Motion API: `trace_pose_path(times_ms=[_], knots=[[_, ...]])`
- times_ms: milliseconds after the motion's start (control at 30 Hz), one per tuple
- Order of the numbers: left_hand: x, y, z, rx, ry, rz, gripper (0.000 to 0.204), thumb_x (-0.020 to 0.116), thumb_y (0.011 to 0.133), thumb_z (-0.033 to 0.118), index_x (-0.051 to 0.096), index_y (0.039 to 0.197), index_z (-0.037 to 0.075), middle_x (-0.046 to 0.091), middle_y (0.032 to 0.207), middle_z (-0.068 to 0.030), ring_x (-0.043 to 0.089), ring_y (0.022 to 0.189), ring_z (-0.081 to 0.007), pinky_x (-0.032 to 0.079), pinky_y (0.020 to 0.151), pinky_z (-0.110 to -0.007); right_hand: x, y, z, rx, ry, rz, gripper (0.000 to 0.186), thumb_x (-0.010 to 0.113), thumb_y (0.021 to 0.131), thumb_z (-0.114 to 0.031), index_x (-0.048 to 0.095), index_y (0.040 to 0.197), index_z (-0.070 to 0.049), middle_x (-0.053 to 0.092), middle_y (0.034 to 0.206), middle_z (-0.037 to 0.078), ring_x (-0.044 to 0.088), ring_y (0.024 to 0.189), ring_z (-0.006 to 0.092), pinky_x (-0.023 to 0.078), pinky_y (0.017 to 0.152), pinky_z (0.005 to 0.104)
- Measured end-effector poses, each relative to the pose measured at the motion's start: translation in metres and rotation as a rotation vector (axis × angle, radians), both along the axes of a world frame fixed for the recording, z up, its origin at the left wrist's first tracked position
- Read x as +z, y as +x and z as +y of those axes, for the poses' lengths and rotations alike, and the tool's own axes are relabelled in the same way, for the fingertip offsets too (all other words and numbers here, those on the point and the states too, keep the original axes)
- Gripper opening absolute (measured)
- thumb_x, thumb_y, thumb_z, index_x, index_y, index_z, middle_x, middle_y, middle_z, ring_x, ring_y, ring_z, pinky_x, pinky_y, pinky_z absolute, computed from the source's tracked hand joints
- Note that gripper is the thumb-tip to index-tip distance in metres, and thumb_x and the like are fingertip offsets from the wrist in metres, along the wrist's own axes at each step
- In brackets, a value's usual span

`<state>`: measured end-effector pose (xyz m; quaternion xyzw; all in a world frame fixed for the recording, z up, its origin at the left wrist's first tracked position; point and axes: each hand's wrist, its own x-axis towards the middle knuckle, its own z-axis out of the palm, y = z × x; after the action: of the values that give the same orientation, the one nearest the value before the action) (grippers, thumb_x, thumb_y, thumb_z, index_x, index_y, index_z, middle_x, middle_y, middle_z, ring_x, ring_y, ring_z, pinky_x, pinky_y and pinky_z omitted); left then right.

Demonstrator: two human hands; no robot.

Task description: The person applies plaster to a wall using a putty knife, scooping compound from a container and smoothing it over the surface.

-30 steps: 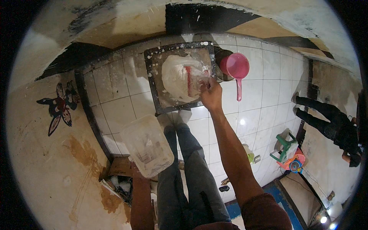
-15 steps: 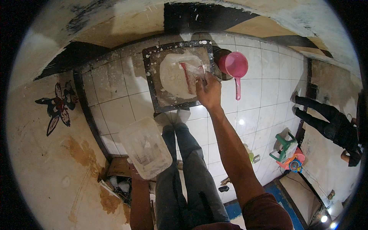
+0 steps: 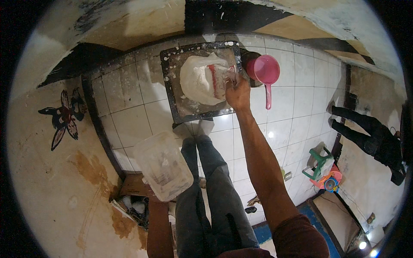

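One scraper (image 3: 214, 82) with a red strip is clamped in the right hand (image 3: 238, 94), its fingers closed around the handle end; the scraper is held over the right part of one heap of white paste (image 3: 193, 81), by which the middle of one square board (image 3: 195, 117) with a dark, white-spotted border is covered; one translucent tub (image 3: 164, 165), smeared inside, is met at its lower left edge by the left hand (image 3: 153, 194), whose fingers are hidden, so whether they are clamped or apart cannot be told; one pink dipper (image 3: 266, 69) is seen just right of the board, its one handle pointed toward the lower edge; one green stool (image 3: 322, 165) and one other person (image 3: 375, 142) are seen farther right, well apart from the board.
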<state>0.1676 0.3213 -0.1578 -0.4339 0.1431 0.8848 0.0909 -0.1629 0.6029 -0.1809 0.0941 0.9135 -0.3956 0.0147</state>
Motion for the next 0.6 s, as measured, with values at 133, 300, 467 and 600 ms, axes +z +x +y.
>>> trace_pose_path(times_ms=[133,300,467,600], knots=[[0.008,0.007,-0.001,-0.015,-0.040,0.173,0.071,0.046,0.090,0.060,0.033,0.144,0.016,0.044,0.140,-0.0084,0.044,0.124,-0.0299,0.039,0.104,-0.042,-0.020,-0.004,0.009,0.004,-0.118,-0.088,0.020,0.056,0.082,-0.010,0.063,0.093,0.005,0.066,0.080,0.018,0.064,0.074,0.0245,0.048,0.070,0.0364],[0.014,-0.008,0.007,0.004,-0.032,0.165,0.072,0.049,0.089,0.059,0.033,0.145,0.015,0.042,0.141,-0.0092,0.044,0.125,-0.0303,0.039,0.104,-0.044,-0.040,-0.005,0.009,-0.079,-0.185,-0.053,0.018,0.055,0.082,-0.008,0.064,0.092,0.004,0.062,0.073,0.009,0.054,0.066,0.0143,0.046,0.063,0.0320],[0.015,-0.024,0.010,0.029,-0.039,0.146,0.074,0.051,0.088,0.057,0.032,0.145,0.015,0.041,0.142,-0.0100,0.043,0.126,-0.0307,0.039,0.104,-0.046,-0.048,0.001,0.003,-0.003,-0.096,-0.121,0.015,0.056,0.084,-0.006,0.066,0.091,0.003,0.064,0.075,0.008,0.059,0.065,0.0142,0.047,0.059,0.0306],[0.021,-0.032,0.014,0.050,-0.055,0.121,0.075,0.053,0.087,0.056,0.031,0.146,0.015,0.039,0.143,-0.0107,0.042,0.126,-0.0310,0.040,0.103,-0.047,-0.065,0.005,0.009,-0.012,-0.334,-0.156,0.014,0.058,0.086,-0.007,0.066,0.089,0.003,0.065,0.077,0.009,0.062,0.067,0.0129,0.049,0.056,0.0293]])
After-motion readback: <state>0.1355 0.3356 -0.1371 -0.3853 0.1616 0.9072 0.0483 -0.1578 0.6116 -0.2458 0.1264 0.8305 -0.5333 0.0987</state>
